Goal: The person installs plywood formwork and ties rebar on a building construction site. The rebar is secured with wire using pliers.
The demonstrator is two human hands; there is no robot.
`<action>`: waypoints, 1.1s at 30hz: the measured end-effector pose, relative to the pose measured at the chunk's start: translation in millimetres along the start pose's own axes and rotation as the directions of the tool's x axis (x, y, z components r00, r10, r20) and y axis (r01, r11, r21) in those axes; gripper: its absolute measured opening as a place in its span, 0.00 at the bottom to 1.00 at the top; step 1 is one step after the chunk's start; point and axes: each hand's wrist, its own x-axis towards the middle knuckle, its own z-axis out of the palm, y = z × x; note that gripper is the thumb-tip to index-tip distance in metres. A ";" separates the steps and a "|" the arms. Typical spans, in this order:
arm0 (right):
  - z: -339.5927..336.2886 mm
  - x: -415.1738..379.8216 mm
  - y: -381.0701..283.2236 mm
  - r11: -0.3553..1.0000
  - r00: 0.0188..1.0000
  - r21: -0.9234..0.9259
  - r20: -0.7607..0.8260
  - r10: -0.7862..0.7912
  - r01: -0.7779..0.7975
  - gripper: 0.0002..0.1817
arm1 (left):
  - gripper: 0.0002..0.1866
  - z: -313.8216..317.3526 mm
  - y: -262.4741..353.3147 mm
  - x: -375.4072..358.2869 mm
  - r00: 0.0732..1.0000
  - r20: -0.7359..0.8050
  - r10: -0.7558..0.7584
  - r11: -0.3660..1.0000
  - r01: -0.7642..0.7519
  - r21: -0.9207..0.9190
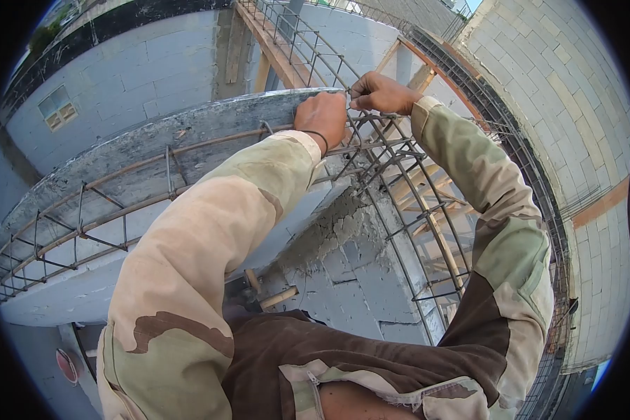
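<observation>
Both of my hands are at a junction of steel rebar cages (381, 150), near the top centre. My left hand (322, 117) is closed in a fist beside the end of a curved board (210, 115); what its fingers hold is hidden. Just to the right, my right hand (383, 94) has thumb and forefinger pinched together above the bars; anything between them is too small to make out. A dark band or wire loops at my left wrist. One rebar cage (80, 229) runs left along the board, and another (416, 217) runs down to the right.
Block walls (168, 66) stand behind at the left and at the right (574, 91). A timber plank (280, 49) lies along a cage at the top. Wooden props show below the right cage, and a block wall face (343, 273) drops away beneath.
</observation>
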 end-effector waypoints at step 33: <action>0.6 21.8 66.6 0.994 0.982 -0.051 -0.157 -0.105 0.098 0.02 | 0.10 63.7 3.8 33.9 0.981 -0.147 0.124 0.992 -0.123 0.016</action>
